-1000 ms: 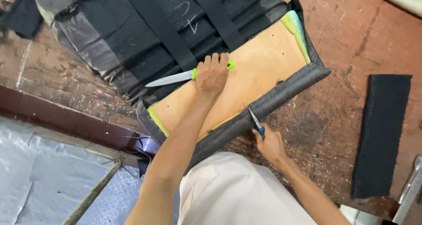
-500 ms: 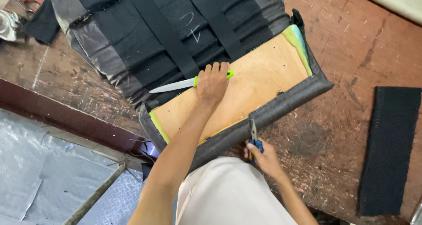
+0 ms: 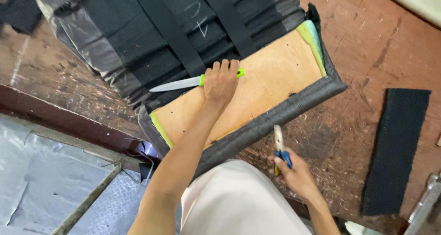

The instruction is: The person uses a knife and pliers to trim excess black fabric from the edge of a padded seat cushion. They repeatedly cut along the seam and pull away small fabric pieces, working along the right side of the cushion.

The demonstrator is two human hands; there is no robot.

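Knife (image 3: pixel 193 82) with a bright green handle lies across the edge of the plywood panel (image 3: pixel 257 90), its pale blade pointing left over the black fabric straps (image 3: pixel 170 33). The left hand (image 3: pixel 221 82) covers the handle, fingers curled loosely on it; I cannot tell if they grip it fully. The upholstered seat piece (image 3: pixel 275 118) rests on the worn red tabletop (image 3: pixel 367 42); it looks stiff at the board and soft at the padded grey edge. Further right, the right hand (image 3: pixel 294 173) is closed around blue-handled pliers (image 3: pixel 280 148), tip touching the edge. 1 black strip (image 3: pixel 395 148) lies apart.
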